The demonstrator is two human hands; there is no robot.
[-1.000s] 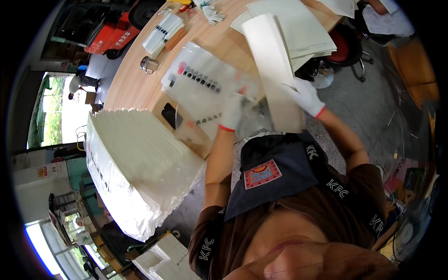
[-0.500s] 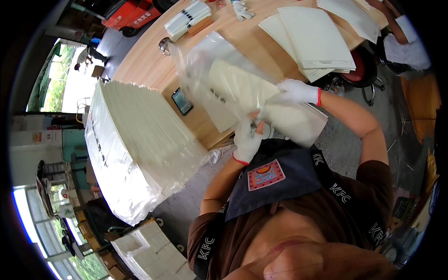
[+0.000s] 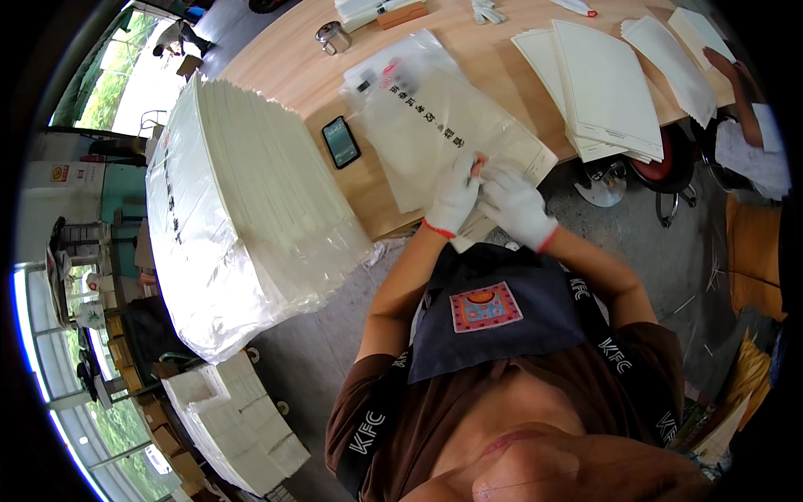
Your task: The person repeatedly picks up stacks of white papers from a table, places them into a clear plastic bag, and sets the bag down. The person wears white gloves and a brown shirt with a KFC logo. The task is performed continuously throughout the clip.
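A clear plastic bag (image 3: 422, 96) with dark print and a red mark lies flat on the wooden table, a stack of cream paper sheets (image 3: 502, 138) inside it. Both hands wear white gloves with red cuffs and meet at the bag's near end. My left hand (image 3: 454, 199) is closed on the bag's edge, its bare thumb and fingertip showing through the glove. Close beside it, my right hand (image 3: 514, 203) has its fingers bent together on the same edge; their tips are partly hidden. More paper shows below the hands.
A phone (image 3: 340, 142) lies left of the bag; a metal canister (image 3: 333, 38) stands beyond. At left rises a tall plastic-wrapped stack of paper (image 3: 268, 184). Loose cream sheets (image 3: 606, 88) lie to the right, near another person's arm (image 3: 736, 84). A stool (image 3: 665, 159) stands below the table's edge.
The bag, lifted and tilted before, now rests flat on the table. My right hand has moved left along the paper to join my left hand. The whole view has shifted.
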